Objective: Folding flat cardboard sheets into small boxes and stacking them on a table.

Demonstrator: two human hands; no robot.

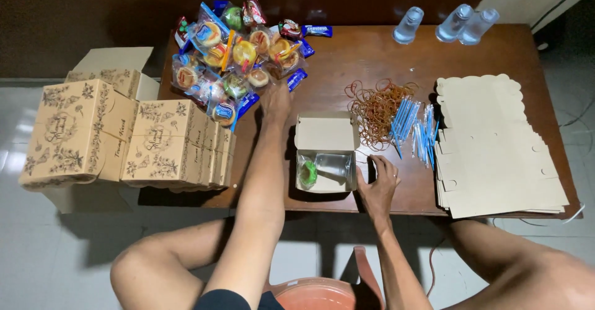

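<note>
Small open cardboard box [326,152] sits near the front edge of the dark wooden table [372,56], its plain lid flap standing back; inside lie a green wrapped cake [307,174] and a clear plastic cup [334,164] on its side. The right hand [379,186] rests against the box's right wall, fingers curled on the rim. The left hand [276,102] reaches with loosely spread fingers to the edge of the snack pile [238,56], glossy crinkled wrappers. Beyond lie tangled rubber bands [375,109], blue-wrapped straws [412,127], flat scalloped box blanks [496,146] and printed closed boxes [124,139].
</note>
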